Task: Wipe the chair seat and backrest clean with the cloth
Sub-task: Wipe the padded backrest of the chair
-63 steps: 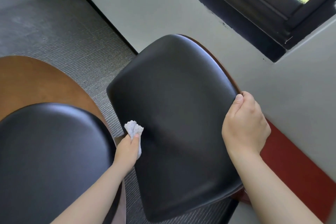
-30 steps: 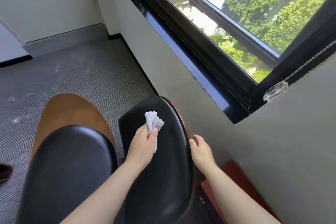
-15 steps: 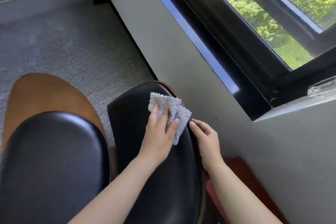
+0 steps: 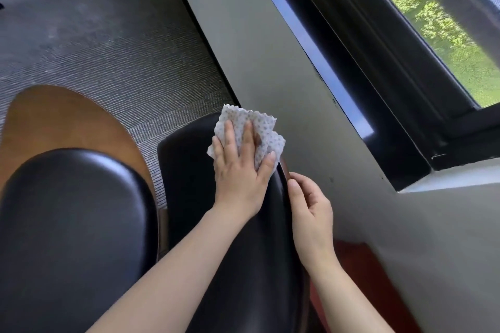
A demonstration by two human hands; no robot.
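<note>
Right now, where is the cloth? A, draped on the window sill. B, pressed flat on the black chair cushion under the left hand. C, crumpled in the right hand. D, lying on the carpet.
B: the left hand presses the cloth flat on the black chair cushion with straight fingers, while the right hand grips its wooden rim.

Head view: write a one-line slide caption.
Left hand presses a dotted cloth flat on the black chair pad while the right hand grips its edge.
</note>
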